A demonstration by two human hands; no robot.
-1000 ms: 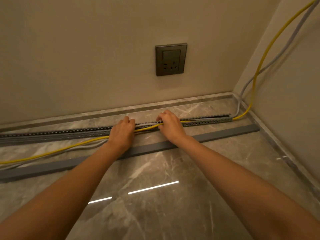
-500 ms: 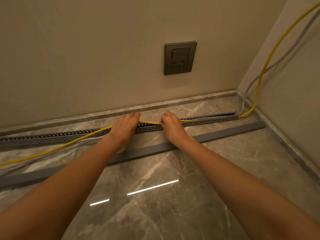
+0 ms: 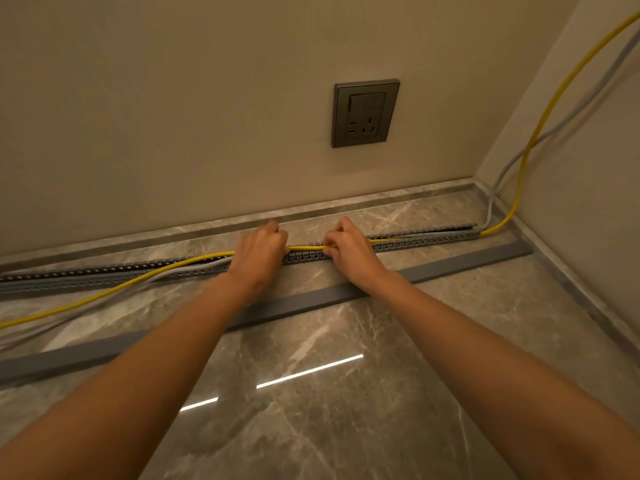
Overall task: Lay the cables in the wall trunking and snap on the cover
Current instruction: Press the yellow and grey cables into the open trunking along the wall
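Hands of a person reach forward to a slotted grey trunking that lies along the marble floor, just in front of the wall's skirting. The left hand and the right hand each have fingers curled round a yellow cable. They hold a short straight stretch of it between them, right at the top of the open channel.

To the right of the hands, the yellow cable and a grey cable appear to lie inside the channel as far as the corner, where both climb the side wall. To the left, both cables leave the trunking and trail loose across the floor.

A long grey cover lies flat on the floor just in front of the trunking, passing under both forearms, not fitted. A dark wall socket sits above.

Roughly the right half of the run looks laid. The left half is yet to be pressed in, and then the cover must be snapped on.
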